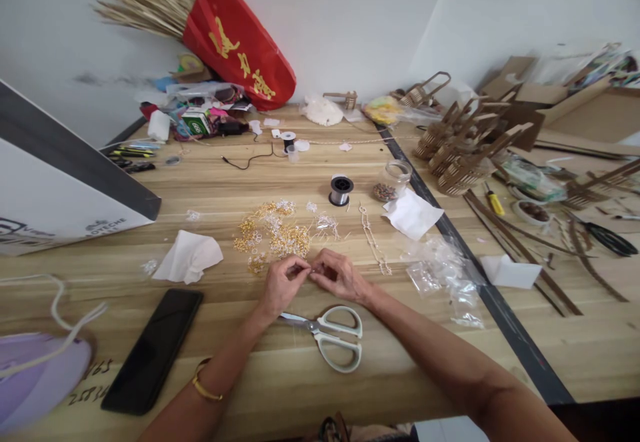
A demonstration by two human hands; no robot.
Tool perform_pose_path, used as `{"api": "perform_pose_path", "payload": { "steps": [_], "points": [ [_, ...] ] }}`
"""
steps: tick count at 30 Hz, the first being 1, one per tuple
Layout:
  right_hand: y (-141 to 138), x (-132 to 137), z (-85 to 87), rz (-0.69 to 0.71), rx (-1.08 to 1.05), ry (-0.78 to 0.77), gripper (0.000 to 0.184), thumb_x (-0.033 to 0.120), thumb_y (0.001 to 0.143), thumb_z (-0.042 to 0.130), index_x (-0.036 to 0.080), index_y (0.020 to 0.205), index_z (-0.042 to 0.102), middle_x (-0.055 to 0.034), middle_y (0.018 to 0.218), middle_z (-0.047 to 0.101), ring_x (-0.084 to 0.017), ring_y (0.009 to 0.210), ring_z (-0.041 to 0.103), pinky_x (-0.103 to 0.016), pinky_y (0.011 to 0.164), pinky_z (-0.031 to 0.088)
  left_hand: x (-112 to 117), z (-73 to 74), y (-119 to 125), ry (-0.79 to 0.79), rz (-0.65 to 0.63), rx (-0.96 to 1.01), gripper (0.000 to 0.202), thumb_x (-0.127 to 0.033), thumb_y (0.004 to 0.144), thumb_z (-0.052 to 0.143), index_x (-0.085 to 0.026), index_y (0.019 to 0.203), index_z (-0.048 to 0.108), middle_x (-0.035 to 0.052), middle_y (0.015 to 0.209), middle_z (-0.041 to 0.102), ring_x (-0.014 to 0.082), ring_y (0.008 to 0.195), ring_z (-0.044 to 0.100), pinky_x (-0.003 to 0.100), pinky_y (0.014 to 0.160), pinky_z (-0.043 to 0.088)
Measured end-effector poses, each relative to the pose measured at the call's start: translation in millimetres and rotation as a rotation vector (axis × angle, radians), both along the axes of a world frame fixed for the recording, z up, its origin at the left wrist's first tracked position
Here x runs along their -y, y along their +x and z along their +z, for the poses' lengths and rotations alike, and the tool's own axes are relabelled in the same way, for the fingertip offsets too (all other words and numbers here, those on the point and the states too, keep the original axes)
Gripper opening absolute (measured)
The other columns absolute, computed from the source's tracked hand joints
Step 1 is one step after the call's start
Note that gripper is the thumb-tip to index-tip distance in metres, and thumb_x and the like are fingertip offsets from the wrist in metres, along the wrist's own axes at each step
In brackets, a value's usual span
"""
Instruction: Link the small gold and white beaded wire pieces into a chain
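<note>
My left hand and my right hand meet over the table, thumbs and forefingers pinched almost tip to tip. Whatever lies between the fingertips is too small to name. Just beyond them spreads a pile of gold and silver jewellery rings and links. Below the hands, scissors with pale handles lie with their blades partly under my left hand. To the right of the pile rests a thin beaded chain. A spool of clear wire stands behind, beside a small heap of thin pins.
A black phone and a white tissue lie at left. On the right are a glass jar of beads, another tissue, clear plastic bags and small bamboo baskets. A red bag leans at the back.
</note>
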State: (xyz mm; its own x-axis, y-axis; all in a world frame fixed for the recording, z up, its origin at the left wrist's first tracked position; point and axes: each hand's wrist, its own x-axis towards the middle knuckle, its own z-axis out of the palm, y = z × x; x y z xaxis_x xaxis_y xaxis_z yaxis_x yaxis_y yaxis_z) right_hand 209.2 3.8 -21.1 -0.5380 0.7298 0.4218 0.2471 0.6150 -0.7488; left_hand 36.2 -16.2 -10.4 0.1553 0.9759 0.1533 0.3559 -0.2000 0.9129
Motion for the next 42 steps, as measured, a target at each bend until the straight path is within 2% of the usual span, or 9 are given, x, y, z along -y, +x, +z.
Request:
{"api": "perform_pose_path", "payload": {
  "steps": [10, 18, 27, 35, 42],
  "points": [
    [0.8, -2.1, -2.1, 0.001, -0.01, -0.074, 0.016, 0.029, 0.088, 0.053, 0.014, 0.084, 0.058, -0.0015, 0.074, 0.055, -0.008, 0.057, 0.047, -0.019, 0.051, 0.039, -0.6, 0.7, -2.5, -0.015, -0.004, -0.003, 0.006, -0.021, 0.073, 0.061, -0.016, 0.072, 0.064, 0.0032, 0.071, 0.066, 0.0149, 0.068, 0.061, 0.024, 0.067, 0.049],
    [0.0, -0.6, -3.2, -0.009, -0.004, -0.116, 0.01, 0.025, 0.084, 0.056, 0.015, 0.085, 0.056, 0.0009, 0.071, 0.051, -0.007, 0.053, 0.045, -0.017, 0.048, 0.038, 0.5, 2.9, -0.4, 0.067, -0.003, -0.087, 0.006, -0.018, 0.074, 0.06, -0.016, 0.069, 0.064, 0.0033, 0.07, 0.066, 0.0152, 0.067, 0.06, 0.025, 0.065, 0.047],
    [0.1, -1.3, -1.7, -0.006, 0.011, -0.088, 0.009, 0.024, 0.085, 0.055, 0.015, 0.085, 0.056, 0.001, 0.07, 0.05, -0.008, 0.055, 0.045, -0.018, 0.049, 0.038, 1.5, 2.4, -0.9, 0.051, 0.013, -0.082, 0.007, -0.019, 0.074, 0.06, -0.017, 0.072, 0.066, 0.0038, 0.072, 0.068, 0.0156, 0.068, 0.062, 0.025, 0.066, 0.049],
    [-0.1, -1.6, -5.8, -0.003, 0.0, -0.079, 0.003, 0.018, 0.082, 0.054, 0.015, 0.082, 0.054, 0.002, 0.068, 0.047, -0.007, 0.055, 0.043, -0.018, 0.048, 0.035, 3.8, 0.6, 2.4, 0.198, 0.021, -0.165, 0.01, -0.015, 0.075, 0.059, -0.018, 0.069, 0.066, 0.0034, 0.072, 0.069, 0.0156, 0.068, 0.063, 0.025, 0.068, 0.049],
    [-0.5, -0.6, -5.8, 0.011, -0.003, -0.059, 0.005, 0.015, 0.079, 0.054, 0.016, 0.082, 0.05, 0.0031, 0.068, 0.044, -0.007, 0.053, 0.041, -0.018, 0.048, 0.034, 4.6, 1.1, 3.7, 0.223, 0.004, -0.209, 0.012, -0.014, 0.075, 0.057, -0.019, 0.067, 0.064, 0.0032, 0.072, 0.068, 0.0158, 0.07, 0.063, 0.025, 0.069, 0.049]
  ]
}}
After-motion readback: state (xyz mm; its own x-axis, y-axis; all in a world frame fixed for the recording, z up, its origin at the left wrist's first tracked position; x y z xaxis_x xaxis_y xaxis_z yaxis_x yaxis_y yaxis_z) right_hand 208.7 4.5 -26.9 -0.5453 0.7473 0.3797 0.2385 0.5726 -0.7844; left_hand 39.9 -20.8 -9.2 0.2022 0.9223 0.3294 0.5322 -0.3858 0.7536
